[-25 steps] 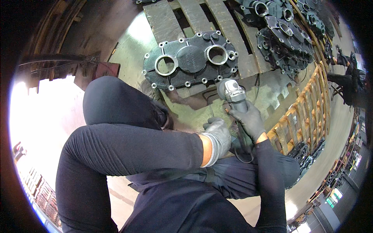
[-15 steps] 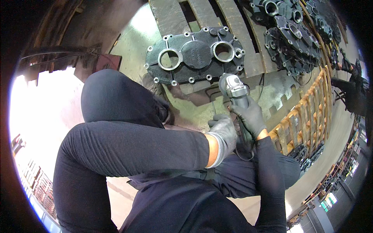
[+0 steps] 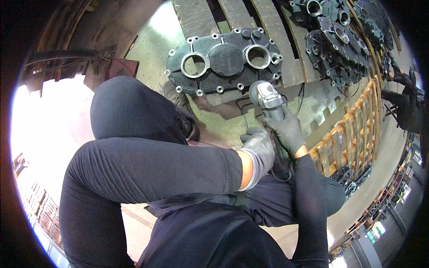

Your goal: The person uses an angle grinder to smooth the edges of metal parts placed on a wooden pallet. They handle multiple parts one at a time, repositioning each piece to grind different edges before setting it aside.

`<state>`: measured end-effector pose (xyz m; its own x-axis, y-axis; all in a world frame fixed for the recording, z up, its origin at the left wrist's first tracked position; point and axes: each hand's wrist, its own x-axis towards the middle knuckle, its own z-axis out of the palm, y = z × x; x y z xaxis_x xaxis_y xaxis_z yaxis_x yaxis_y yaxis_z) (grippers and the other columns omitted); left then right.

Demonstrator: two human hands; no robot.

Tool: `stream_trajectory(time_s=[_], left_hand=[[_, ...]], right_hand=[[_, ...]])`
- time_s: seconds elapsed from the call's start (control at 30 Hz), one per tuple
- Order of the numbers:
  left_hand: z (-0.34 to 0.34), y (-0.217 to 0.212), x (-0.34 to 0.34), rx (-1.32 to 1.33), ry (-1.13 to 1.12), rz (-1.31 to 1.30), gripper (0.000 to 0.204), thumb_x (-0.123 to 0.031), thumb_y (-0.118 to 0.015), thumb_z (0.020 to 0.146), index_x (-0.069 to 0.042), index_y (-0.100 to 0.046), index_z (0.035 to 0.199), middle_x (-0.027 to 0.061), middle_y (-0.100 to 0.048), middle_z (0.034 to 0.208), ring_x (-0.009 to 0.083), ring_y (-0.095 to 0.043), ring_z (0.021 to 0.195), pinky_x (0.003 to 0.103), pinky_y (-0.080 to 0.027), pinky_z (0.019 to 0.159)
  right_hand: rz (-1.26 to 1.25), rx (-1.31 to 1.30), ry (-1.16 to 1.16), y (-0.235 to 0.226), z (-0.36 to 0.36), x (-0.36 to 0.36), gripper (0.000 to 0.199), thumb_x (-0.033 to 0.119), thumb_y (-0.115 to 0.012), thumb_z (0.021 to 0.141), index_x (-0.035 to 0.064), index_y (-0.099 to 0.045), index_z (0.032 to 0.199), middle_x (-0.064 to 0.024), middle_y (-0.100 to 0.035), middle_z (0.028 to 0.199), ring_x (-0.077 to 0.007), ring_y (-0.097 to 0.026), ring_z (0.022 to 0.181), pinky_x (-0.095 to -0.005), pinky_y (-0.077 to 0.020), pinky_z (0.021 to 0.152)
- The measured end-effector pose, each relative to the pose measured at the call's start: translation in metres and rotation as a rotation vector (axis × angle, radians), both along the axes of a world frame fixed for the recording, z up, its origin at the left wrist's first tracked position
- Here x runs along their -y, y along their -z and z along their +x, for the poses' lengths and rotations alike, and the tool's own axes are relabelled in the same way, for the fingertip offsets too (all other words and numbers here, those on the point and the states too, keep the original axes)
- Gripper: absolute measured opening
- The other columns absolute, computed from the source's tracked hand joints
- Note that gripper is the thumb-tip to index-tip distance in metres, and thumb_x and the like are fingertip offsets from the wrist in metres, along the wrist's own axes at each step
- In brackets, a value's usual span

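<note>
My right hand [image 3: 288, 131], in a dark glove, is wrapped tight around the body of the grinder [image 3: 268, 100]; its round grey head points away from me, just past my fingertips; my left hand [image 3: 259, 149], in a grey glove, is curled shut close beside the right one, at the rear of the grinder where the cord [image 3: 279, 167] loops down, though I cannot tell exactly what it grips; just beyond the grinder's head lies the black cast metal cover [image 3: 223, 60], flat on the wooden pallet [image 3: 196, 18], with two large round holes and a ring of small bolt holes along its edge; the head sits at the cover's near right corner, touching or nearly so; further off to the right of my hands more dark castings [image 3: 339, 40] are piled on the same pallet; another pallet [image 3: 357, 129] stands on edge to the right.
</note>
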<state>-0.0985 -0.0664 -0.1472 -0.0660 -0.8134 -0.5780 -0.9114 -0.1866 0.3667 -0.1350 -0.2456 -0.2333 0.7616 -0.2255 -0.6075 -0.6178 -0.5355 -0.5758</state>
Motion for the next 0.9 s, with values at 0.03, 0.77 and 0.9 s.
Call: stream_trajectory(time_s=[0.03,0.77,0.9], left_hand=[[0.001,0.001,0.000,0.015,-0.018,-0.001,0.021,-0.031,-0.071,0.093,-0.020,-0.085,0.104,-0.0006,-0.080,0.091,0.0269,-0.077,0.084,0.055,-0.053,0.075],[0.008,0.002,0.009,-0.052,0.042,0.039,0.033,-0.028,-0.065,0.098,-0.015,-0.082,0.123,0.0104,-0.082,0.109,0.0327,-0.079,0.092,0.057,-0.057,0.084],[0.005,0.002,0.008,-0.064,0.042,0.050,0.033,-0.027,-0.065,0.097,-0.014,-0.082,0.122,0.0106,-0.082,0.109,0.0325,-0.079,0.093,0.056,-0.057,0.083]], right_hand=[[0.005,0.002,0.015,-0.002,-0.001,-0.001,0.061,0.038,-0.088,0.083,-0.0011,-0.069,0.127,-0.0174,-0.078,0.103,-0.0238,-0.075,0.091,-0.0400,-0.0585,0.082],[-0.008,-0.003,0.022,-0.013,-0.006,-0.003,0.055,0.036,-0.085,0.086,-0.0007,-0.070,0.125,-0.0169,-0.078,0.106,-0.0231,-0.074,0.089,-0.0393,-0.0583,0.083],[-0.007,0.023,-0.010,0.000,-0.008,-0.001,0.054,0.036,-0.087,0.086,-0.0001,-0.071,0.123,-0.0155,-0.079,0.102,-0.0226,-0.074,0.087,-0.0388,-0.0580,0.080]])
